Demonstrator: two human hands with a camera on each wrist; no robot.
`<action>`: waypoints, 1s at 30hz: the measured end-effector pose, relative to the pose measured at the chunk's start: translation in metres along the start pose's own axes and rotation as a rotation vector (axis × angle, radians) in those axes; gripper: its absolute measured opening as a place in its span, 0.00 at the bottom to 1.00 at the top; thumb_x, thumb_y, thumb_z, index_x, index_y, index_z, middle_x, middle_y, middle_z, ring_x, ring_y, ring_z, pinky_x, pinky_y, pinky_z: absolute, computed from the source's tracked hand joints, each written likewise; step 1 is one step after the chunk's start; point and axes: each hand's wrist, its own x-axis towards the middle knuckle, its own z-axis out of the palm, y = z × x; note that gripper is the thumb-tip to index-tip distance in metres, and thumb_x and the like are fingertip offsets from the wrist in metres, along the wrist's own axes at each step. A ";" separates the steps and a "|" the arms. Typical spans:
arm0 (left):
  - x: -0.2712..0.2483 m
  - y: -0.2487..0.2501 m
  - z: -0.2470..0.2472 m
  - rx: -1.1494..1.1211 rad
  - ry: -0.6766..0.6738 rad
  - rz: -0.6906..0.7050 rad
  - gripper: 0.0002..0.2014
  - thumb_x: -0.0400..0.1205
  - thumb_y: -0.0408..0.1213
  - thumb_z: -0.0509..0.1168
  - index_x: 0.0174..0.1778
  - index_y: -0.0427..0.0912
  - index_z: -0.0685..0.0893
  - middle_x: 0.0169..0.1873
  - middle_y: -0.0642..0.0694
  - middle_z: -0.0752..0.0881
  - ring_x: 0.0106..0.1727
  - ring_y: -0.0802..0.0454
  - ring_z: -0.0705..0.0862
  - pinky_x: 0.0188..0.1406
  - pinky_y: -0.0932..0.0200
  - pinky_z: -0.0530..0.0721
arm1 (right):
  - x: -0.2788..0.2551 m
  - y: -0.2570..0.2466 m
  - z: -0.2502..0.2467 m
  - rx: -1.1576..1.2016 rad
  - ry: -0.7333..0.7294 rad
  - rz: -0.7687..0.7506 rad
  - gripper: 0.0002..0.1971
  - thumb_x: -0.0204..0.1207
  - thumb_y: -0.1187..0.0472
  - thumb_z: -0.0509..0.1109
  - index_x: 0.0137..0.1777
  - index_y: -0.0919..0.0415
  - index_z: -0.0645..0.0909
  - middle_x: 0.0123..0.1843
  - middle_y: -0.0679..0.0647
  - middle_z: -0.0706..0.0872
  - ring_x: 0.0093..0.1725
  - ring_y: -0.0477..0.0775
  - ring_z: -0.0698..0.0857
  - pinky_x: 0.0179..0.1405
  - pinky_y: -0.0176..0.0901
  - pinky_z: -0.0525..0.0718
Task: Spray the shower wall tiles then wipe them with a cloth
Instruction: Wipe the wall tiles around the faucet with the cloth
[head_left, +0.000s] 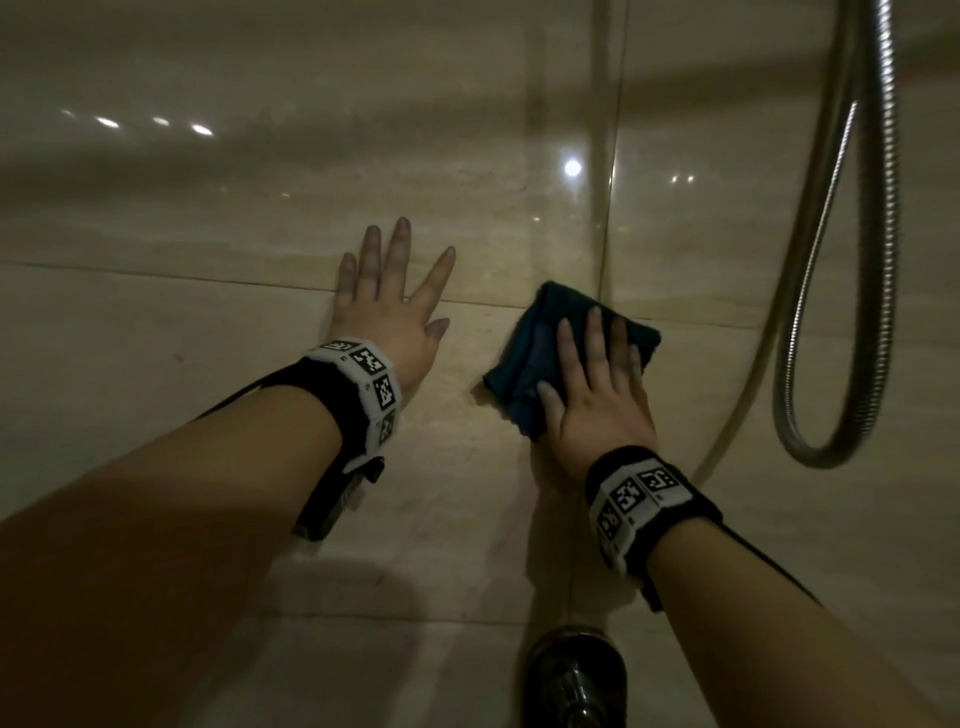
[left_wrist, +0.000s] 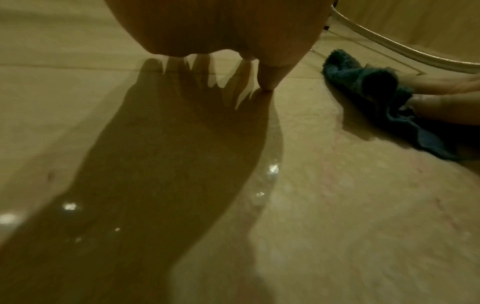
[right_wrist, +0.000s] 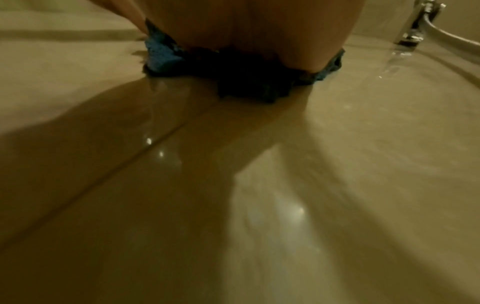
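My right hand (head_left: 597, 410) presses flat, fingers straight, on the dark blue cloth (head_left: 530, 358) against the wall tiles (head_left: 208, 364). My left hand (head_left: 387, 312) lies splayed on the tiles beside it, holding nothing. Shower hose (head_left: 883, 260) hangs right of my right hand.

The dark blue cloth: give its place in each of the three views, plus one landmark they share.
Head: the dark blue cloth lies right of centre, flat on the wall tiles under the right hand.
Left wrist: at the right edge, beside the right hand's fingers.
Right wrist: top centre, bunched under the palm.
Shared landmark: the shower hose, top right in both wrist views.
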 end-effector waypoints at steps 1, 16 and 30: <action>0.003 0.001 -0.003 0.009 -0.004 0.015 0.33 0.86 0.52 0.46 0.80 0.57 0.33 0.81 0.42 0.30 0.82 0.38 0.33 0.80 0.40 0.36 | 0.003 0.000 -0.003 0.004 0.000 0.005 0.31 0.83 0.43 0.37 0.77 0.49 0.24 0.79 0.50 0.22 0.81 0.55 0.29 0.81 0.50 0.30; -0.005 -0.039 -0.005 0.095 -0.088 0.031 0.33 0.85 0.56 0.43 0.80 0.56 0.30 0.80 0.44 0.28 0.83 0.42 0.32 0.82 0.47 0.36 | 0.048 -0.016 -0.029 0.045 0.143 0.015 0.31 0.83 0.44 0.39 0.82 0.52 0.33 0.84 0.56 0.32 0.83 0.59 0.33 0.81 0.53 0.32; -0.010 -0.058 -0.010 0.084 -0.065 0.014 0.35 0.84 0.57 0.47 0.81 0.56 0.33 0.82 0.44 0.31 0.83 0.42 0.35 0.82 0.45 0.40 | 0.008 -0.050 -0.007 0.043 -0.014 0.031 0.32 0.79 0.41 0.34 0.78 0.48 0.25 0.80 0.52 0.23 0.81 0.58 0.28 0.81 0.55 0.30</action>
